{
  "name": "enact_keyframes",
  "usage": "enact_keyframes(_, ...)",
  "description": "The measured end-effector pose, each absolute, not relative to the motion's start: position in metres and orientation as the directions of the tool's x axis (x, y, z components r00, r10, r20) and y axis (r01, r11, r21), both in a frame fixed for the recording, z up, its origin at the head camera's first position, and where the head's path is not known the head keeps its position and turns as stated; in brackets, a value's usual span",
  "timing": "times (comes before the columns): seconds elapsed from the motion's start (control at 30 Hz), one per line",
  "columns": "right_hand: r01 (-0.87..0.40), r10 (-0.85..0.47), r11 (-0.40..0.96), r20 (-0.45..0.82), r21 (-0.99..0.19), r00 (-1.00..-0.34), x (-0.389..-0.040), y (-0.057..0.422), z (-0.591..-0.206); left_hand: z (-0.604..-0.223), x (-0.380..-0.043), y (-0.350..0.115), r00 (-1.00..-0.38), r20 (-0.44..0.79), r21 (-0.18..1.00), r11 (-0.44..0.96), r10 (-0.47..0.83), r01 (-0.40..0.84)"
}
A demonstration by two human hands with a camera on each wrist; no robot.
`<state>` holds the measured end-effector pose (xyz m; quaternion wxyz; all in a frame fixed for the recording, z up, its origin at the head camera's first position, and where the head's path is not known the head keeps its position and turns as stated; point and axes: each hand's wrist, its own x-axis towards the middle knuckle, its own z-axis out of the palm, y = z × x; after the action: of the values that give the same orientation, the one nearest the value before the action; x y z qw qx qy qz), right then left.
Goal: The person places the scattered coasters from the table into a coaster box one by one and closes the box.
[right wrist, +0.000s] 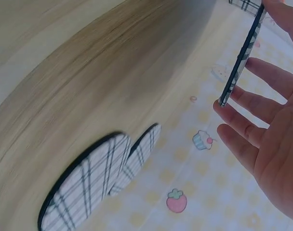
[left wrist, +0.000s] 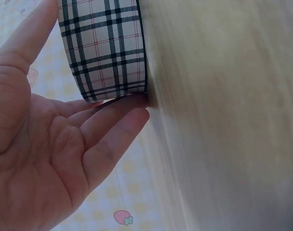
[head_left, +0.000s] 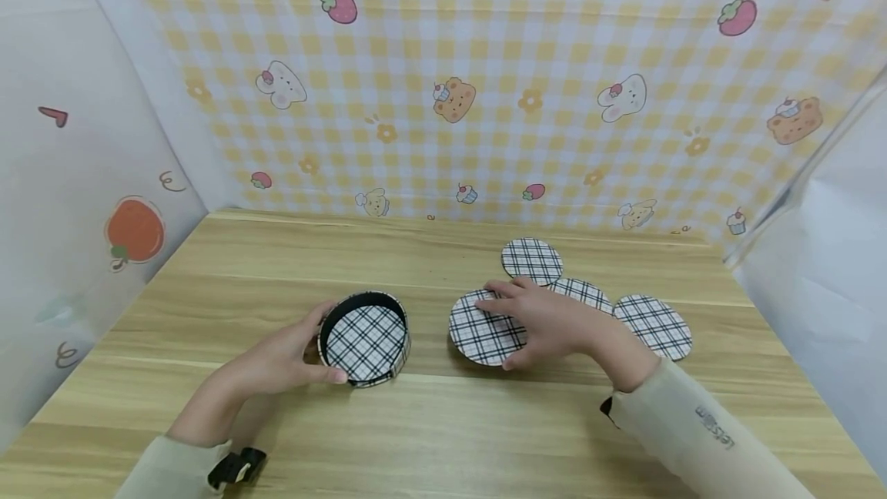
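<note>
My left hand [head_left: 277, 360] holds a round plaid coaster holder [head_left: 403, 351] by its side, thumb at the near rim and fingers round the far left. The holder has a black inner wall, and a plaid disc shows inside it. In the left wrist view its plaid outer wall [left wrist: 103, 48] stands close to the tabletop. With the fingertips and thumb at its edges, my right hand [head_left: 550, 322] grips a round plaid coaster [head_left: 483, 333]. That coaster [right wrist: 240, 60] appears edge-on above the table in the right wrist view, thin and dark-edged.
Three more plaid coasters lie right of centre: one at the back [head_left: 531, 259], one partly behind the right hand [head_left: 584, 293] and one farther right [head_left: 654, 327]. The wooden table [head_left: 416, 445] meets a yellow checked backdrop [head_left: 402, 98] behind and white sheets at both sides.
</note>
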<state>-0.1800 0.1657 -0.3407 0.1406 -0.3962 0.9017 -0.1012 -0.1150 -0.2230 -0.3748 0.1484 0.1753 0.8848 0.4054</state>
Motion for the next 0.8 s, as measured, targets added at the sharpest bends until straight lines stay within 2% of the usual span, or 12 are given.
enact_keyframes(0.17, -0.696, -0.753, 0.654, -0.169, -0.297, -0.636, -0.183, 0.154, -0.342, -0.375, -0.115, -0.223, -0.896, -0.117, 0.765, 0.614, 0.428, 0.193)
enact_keyframes(0.47, -0.752, -0.786, 0.616, -0.125, -0.237, -0.605, -0.186, 0.129, -0.342, -0.376, -0.115, -0.222, -0.891, -0.091, 0.769, 0.600, 0.445, 0.221)
enact_keyframes(0.8, -0.768, -0.823, 0.556, -0.084, -0.317, -0.562, -0.189, 0.099, -0.340, -0.374, -0.115, -0.222, -0.897, -0.100, 0.750, 0.625, 0.431, 0.217)
